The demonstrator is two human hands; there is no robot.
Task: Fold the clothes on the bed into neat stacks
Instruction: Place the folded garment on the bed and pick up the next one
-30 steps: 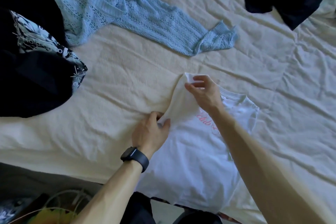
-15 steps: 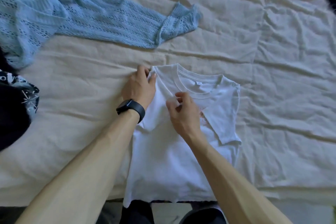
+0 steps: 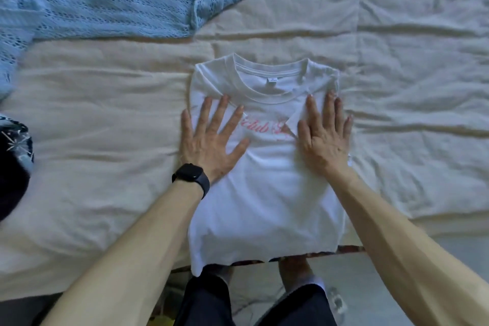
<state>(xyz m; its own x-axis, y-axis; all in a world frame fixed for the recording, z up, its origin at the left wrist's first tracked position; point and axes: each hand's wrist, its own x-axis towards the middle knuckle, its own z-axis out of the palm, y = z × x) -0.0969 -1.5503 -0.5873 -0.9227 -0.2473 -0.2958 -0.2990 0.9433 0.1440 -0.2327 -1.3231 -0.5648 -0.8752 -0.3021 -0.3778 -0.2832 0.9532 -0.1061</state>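
Both hands lay flat and wide, gripping nothing: left hand (image 3: pixel 211 140) with fingers fanned on the left chest of the white T-shirt (image 3: pixel 264 206), right hand (image 3: pixel 324 137) with fingers straighter and closer together on the right chest, palm over the turned-in sleeve flap (image 3: pixel 297 116). No finger or thumb curled round cloth; contact was palm-and-finger pressure only. Dark watch (image 3: pixel 191 175) on left wrist. Shirt lay face up, collar (image 3: pixel 270 95) toward the far side, both sides folded inward so the body made a narrow panel. Pink script showed between the hands, partly covered by the right flap. Hem (image 3: pixel 264 254) hung over the near edge of the bed, just in front of the person's legs. Cream bedspread (image 3: pixel 105 140) beneath was wrinkled, ridges running left to right. Judged step: smoothing the side folds before bringing hem up to collar. To do it well, palms should probably sweep from collar toward the near hem, so creases leave at the open end rather than bunch under the flaps. The right flap's loose corner wants flattening first, since it sat skewed across the lettering. Left edge flared slightly near the hem; worth squaring before the fold. Hanging hem could drag the panel off the edge if pressure lifts. Blue knit (image 3: pixel 92 8) lay unfolded at far left, well apart; dark patterned garment (image 3: pixel 13 167) at the left edge, also apart.
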